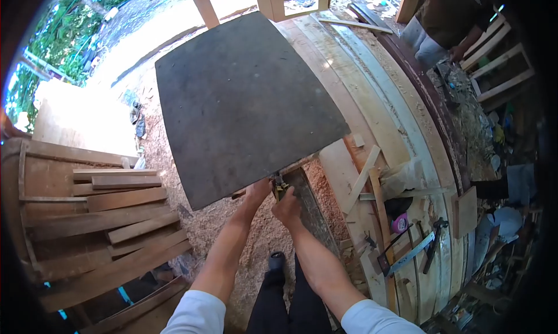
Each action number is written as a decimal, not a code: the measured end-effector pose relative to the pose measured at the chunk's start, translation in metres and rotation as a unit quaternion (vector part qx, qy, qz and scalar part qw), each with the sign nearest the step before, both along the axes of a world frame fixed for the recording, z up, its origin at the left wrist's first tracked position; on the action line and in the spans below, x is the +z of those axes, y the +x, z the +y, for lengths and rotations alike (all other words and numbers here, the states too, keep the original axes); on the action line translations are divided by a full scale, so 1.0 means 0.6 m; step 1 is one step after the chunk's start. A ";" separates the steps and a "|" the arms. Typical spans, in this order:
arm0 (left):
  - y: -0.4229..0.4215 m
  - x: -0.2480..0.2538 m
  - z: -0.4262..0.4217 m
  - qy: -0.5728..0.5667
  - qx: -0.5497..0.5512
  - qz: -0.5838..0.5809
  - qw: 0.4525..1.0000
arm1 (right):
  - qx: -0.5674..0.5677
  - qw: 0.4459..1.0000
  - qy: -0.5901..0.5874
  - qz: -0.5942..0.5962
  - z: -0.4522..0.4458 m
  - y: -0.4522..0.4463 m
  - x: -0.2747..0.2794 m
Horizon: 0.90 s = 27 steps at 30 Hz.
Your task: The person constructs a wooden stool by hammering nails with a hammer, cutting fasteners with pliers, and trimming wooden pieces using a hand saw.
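Note:
A large dark grey square panel lies flat in front of me. At its near edge, my right hand is closed around a small yellow-and-black tool, whose exact kind I cannot make out. Just to the left, my left hand is closed below the same edge, close to the tool. Its fingertips are partly hidden, and what they grip does not show. Beneath the hands runs a dark wooden plank.
Stacked boards stand on the left. Sawdust covers the floor. Long planks on the right carry a hand saw, a hammer and a pink tape measure. Another person is at the far right.

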<state>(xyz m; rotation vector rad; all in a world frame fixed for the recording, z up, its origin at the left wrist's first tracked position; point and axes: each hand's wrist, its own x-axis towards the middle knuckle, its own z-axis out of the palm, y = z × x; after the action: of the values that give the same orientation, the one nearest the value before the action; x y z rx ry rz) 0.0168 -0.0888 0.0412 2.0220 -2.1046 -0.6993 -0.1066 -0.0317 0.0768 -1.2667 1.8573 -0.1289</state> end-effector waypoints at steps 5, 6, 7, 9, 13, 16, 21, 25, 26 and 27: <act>0.007 0.004 -0.009 0.045 0.005 0.000 0.999 | 0.020 0.999 0.027 -0.024 -0.013 -0.003 -0.013; 0.012 -0.016 -0.002 0.023 0.003 0.000 1.000 | 0.013 0.999 0.004 -0.032 -0.006 -0.002 -0.012; 0.010 -0.029 0.004 0.000 -0.002 0.003 1.000 | 0.003 0.999 -0.019 -0.036 0.003 -0.007 -0.012; 0.006 -0.026 0.000 0.051 0.024 0.035 0.998 | 0.001 0.999 -0.037 -0.003 0.008 -0.001 -0.024; 0.009 -0.029 0.001 0.016 0.022 0.034 0.999 | 0.001 0.999 0.002 -0.035 0.001 -0.008 -0.019; 0.001 0.006 0.000 0.043 0.023 0.077 0.996 | 0.005 0.999 -0.031 -0.023 0.008 -0.008 -0.025; -0.004 0.052 0.008 0.011 0.008 0.043 0.999 | 0.024 0.999 -0.020 -0.027 0.004 -0.009 -0.015; -0.003 0.073 0.020 -0.008 -0.012 0.114 0.993 | 0.025 0.996 -0.088 -0.005 0.008 -0.009 -0.060; 0.002 -0.007 -0.012 -0.118 -0.048 0.209 0.970 | 0.043 0.992 -0.116 0.007 0.007 -0.016 -0.075; 0.011 -0.099 -0.013 -0.214 -0.071 0.295 0.928 | 0.023 0.980 -0.197 0.027 0.012 -0.018 -0.086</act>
<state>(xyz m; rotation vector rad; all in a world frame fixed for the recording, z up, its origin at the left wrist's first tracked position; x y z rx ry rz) 0.0232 -0.0968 -0.0181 1.2409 -1.8389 -0.6817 -0.1171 -0.0246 0.0255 -1.5934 1.9051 -0.4609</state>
